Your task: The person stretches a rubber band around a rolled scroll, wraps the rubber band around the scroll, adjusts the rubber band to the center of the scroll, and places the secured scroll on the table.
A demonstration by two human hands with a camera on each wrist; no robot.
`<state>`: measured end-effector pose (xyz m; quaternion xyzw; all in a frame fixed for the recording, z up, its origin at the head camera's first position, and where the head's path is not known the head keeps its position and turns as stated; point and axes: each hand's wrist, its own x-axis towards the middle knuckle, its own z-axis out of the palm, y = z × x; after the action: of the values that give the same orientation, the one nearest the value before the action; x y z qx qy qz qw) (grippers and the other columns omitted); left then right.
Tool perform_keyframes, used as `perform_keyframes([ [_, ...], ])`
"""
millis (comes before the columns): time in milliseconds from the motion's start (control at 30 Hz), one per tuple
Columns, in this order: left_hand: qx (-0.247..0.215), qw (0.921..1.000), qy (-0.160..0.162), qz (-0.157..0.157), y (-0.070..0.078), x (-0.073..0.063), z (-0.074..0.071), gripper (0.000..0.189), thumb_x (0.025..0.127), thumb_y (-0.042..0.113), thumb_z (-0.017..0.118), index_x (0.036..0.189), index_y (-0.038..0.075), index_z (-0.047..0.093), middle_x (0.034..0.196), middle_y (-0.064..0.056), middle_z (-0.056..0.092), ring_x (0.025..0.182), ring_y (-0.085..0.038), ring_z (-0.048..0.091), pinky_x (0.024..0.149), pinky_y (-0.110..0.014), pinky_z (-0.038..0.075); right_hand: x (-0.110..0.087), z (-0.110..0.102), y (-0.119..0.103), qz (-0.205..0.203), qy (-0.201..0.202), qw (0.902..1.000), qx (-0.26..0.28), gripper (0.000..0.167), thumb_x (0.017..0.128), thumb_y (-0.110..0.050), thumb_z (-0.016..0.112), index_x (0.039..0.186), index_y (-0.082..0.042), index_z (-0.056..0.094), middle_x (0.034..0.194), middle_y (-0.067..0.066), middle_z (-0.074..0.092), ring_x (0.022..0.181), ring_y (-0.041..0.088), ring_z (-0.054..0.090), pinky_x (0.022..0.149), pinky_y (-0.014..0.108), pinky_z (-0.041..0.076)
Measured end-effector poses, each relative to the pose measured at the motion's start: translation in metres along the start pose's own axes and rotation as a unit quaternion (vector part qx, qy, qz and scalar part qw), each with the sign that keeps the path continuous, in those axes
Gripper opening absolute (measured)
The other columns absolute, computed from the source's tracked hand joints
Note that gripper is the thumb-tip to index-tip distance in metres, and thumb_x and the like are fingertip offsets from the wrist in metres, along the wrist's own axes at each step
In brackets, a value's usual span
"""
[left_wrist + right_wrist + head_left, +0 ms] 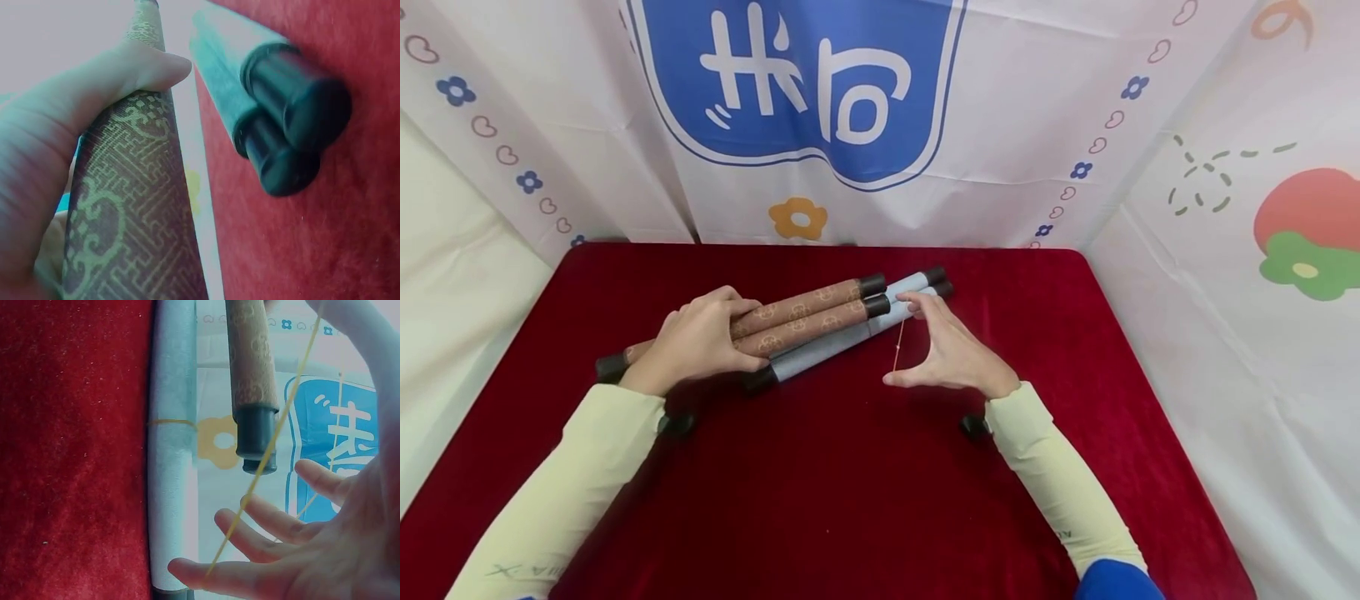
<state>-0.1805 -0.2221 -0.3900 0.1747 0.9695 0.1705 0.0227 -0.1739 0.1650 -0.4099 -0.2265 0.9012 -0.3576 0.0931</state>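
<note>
My left hand (pixel 696 342) grips a pair of brown, gold-patterned scrolls (pixel 808 300) with black end knobs, raised above the table. The thumb lies across one brown scroll (pixel 131 187) in the left wrist view. Under them, two pale blue-grey scrolls (pixel 823 348) rest side by side on the red cloth; a thin yellow band (pixel 174 421) circles them. My right hand (pixel 958 350) is spread near the right ends of the scrolls. A thin rubber band (pixel 253 481) is stretched between its thumb and fingers, apart from the brown scrolls' black knobs (pixel 257 432).
Dark red velvet cloth (pixel 850 500) covers the table. A white curtain (pixel 1000 200) with a blue emblem hangs along the back edge, and another printed curtain (pixel 1210 333) stands at the right. Dark wrist devices (pixel 976 427) sit beneath both cuffs.
</note>
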Motion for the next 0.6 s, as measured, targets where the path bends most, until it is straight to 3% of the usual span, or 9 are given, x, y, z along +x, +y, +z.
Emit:
perform_keyframes([
  [200,-0.006,0.9997,0.001,0.025,0.014,-0.019,0.002,0.085,0.064,0.046,0.099,0.136,0.011,0.071,0.121,-0.005,0.066,0.098,-0.028,0.070,0.064,-0.050,0.055,0.000,-0.002,-0.002,-0.014,0.015,0.9998,0.007,0.113,0.069,-0.055,0.095,0.158,-0.026,0.031,0.150,0.009,0.047,0.142,0.033,0.053,0.115,0.057,0.046],
  [367,-0.007,0.9989,0.002,0.046,0.025,-0.032,0.009,0.086,0.062,0.048,0.099,0.135,0.013,0.072,0.116,0.001,0.066,0.087,-0.019,0.066,0.061,-0.045,0.054,0.001,0.000,-0.003,-0.037,0.011,0.9991,0.014,0.111,0.070,-0.054,0.094,0.158,-0.023,0.034,0.150,0.010,0.049,0.140,0.028,0.054,0.116,0.055,0.046],
  [600,-0.027,0.9980,0.019,0.054,0.039,-0.042,0.021,0.085,0.059,0.047,0.100,0.134,0.015,0.073,0.115,0.004,0.065,0.089,-0.018,0.066,0.065,-0.045,0.054,0.001,0.005,-0.005,-0.029,-0.011,0.9965,0.078,0.098,0.074,-0.046,0.093,0.154,-0.027,0.041,0.146,0.002,0.055,0.129,0.020,0.055,0.108,0.050,0.050],
])
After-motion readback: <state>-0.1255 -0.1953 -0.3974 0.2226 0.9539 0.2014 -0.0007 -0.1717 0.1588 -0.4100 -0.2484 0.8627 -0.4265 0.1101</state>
